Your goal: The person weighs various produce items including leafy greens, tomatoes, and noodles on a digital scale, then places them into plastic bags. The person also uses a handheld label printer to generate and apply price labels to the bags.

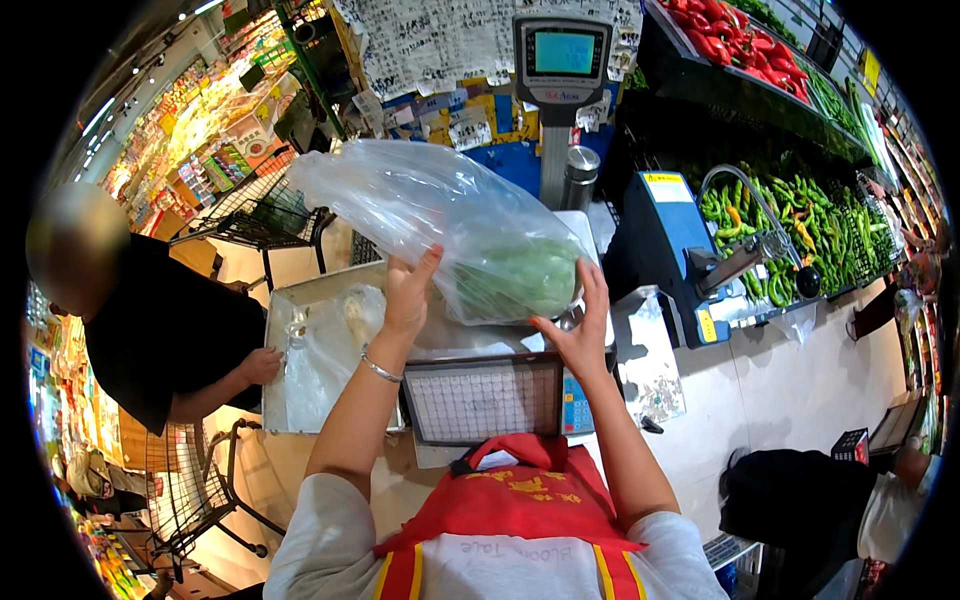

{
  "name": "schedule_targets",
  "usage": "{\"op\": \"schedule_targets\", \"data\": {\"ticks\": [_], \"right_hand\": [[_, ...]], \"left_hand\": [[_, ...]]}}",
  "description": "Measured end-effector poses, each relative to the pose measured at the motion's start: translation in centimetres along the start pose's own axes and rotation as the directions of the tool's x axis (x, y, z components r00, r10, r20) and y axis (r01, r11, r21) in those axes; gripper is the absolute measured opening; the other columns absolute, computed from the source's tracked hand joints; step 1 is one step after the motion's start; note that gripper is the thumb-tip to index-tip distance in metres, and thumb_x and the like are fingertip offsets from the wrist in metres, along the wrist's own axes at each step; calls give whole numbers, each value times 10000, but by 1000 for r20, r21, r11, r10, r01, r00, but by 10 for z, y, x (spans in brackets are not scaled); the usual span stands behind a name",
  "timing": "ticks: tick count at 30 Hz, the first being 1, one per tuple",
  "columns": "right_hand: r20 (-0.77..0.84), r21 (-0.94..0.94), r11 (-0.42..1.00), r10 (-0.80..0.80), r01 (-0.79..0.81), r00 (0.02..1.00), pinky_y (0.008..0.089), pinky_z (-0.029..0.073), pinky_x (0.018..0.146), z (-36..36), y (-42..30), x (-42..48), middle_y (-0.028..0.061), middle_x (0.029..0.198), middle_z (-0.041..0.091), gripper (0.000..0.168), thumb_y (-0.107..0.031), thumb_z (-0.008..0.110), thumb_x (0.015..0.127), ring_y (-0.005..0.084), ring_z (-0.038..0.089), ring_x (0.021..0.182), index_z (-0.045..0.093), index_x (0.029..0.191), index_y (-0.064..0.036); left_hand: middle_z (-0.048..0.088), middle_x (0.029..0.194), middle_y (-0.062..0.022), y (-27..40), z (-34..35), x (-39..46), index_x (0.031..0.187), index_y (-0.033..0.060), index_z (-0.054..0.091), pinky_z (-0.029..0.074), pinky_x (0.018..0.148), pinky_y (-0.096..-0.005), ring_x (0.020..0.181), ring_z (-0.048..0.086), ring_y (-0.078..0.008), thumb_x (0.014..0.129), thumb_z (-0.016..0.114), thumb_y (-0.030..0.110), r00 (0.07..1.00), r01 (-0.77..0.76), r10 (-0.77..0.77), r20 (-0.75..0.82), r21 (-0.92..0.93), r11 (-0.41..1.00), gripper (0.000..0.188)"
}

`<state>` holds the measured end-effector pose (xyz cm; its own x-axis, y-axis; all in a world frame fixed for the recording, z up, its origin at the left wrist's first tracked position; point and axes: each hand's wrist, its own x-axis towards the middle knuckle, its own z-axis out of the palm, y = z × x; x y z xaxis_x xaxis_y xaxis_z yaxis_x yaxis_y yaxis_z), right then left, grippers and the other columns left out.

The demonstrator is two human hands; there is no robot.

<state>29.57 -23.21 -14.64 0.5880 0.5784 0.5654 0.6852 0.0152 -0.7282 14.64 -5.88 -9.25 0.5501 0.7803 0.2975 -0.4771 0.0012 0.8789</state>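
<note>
A clear plastic bag (450,187) with a pale green leafy vegetable (517,281) inside lies slanted over the weighing platform of a label scale. Its gathered, narrow end points to the upper left. My left hand (409,296) grips the bag's near left side, thumb on top and the other fingers mostly hidden. At the bag's full right end, my right hand (589,322) cups the vegetable through the plastic, fingers on the right side and thumb at the lower edge. Below the bag are the scale's key panel (484,401) and blue keypad (577,405). Its lit display (566,52) stands on a post behind.
A metal tray (274,397) on the left holds a bagged pale vegetable (356,315); a person (172,322) stands beside it. Right of the scale is a blue bag-sealing machine (664,247), near green peppers (795,217). Shopping carts (187,480) stand left.
</note>
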Motion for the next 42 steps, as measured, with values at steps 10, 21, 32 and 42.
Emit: {"op": "schedule_targets", "data": {"ticks": [10,21,32,42], "right_hand": [[-57,129,983,137,-129,989,344,346,941,-30,26,-29,155,1282,379,718,-132,714,685,278,418,1140,343,1292,-33],[275,351,416,811,-839,517,233,430,760,-81,103,-193,70,1117,544,432,-129,585,839,120,528,946,449,1230,-3],[145,259,579,768,-773,624,207,433,694,-55,117,-213,39,941,563,434,-72,709,723,101,529,832,500,1095,5],[79,121,674,725,-728,684,227,438,705,-47,117,-216,63,934,559,523,-110,769,661,118,522,820,471,1075,9]], "left_hand": [[408,1233,-83,-2,-24,-61,1273,21,326,290,975,-323,1151,378,-189,819,604,236,987,-132,141,-73,107,985,574],[444,1131,-102,-22,-35,-185,1180,-9,401,332,890,-304,972,442,-166,860,495,151,938,189,-199,-284,-61,980,370],[450,1069,-97,-28,-26,-195,1156,-12,409,336,870,-294,909,442,-150,856,461,102,932,254,-273,-238,-108,961,326],[456,1059,-99,-31,-30,-196,1137,-16,426,348,860,-284,893,445,-144,863,458,104,929,271,-289,-233,-109,957,301]]}}
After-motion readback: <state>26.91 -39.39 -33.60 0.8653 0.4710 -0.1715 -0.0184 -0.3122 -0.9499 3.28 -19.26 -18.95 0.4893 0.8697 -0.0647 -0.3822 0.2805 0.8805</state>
